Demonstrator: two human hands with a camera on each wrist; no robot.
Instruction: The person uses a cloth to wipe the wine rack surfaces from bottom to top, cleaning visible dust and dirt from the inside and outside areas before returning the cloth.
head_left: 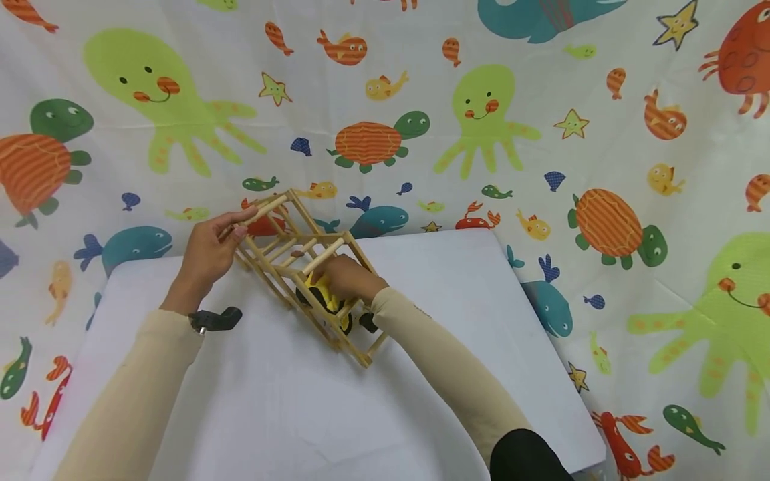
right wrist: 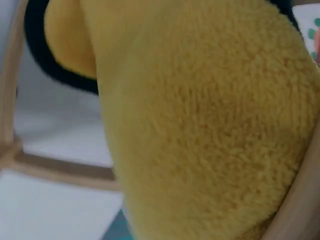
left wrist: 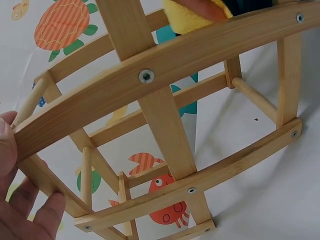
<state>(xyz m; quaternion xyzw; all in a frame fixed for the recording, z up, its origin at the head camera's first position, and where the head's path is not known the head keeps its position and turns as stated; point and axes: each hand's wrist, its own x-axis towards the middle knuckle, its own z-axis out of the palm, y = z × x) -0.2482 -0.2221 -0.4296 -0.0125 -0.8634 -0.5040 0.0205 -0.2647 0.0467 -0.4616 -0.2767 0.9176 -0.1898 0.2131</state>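
A light wooden rack [head_left: 323, 258] of slats and dowels stands tilted on the white table, its slats joined by metal screws. At its upper left end my left hand [head_left: 207, 250] grips a bar, thumb on one side and fingers on the other; the left wrist view shows this hand [left wrist: 27, 217] at the frame's corner. Through the rack's open side reaches my right hand [head_left: 347, 277], which holds a yellow and black plush toy [head_left: 325, 294] inside the frame. Most of the right fingers are hidden. Fuzzy yellow fabric of the toy [right wrist: 200, 125] fills the right wrist view.
The white tabletop [head_left: 289, 414] extends around the rack. Behind it hangs a curtain [head_left: 409, 93] printed with sea animals. A dark strap with a small black device [head_left: 219, 319] sits on the left wrist.
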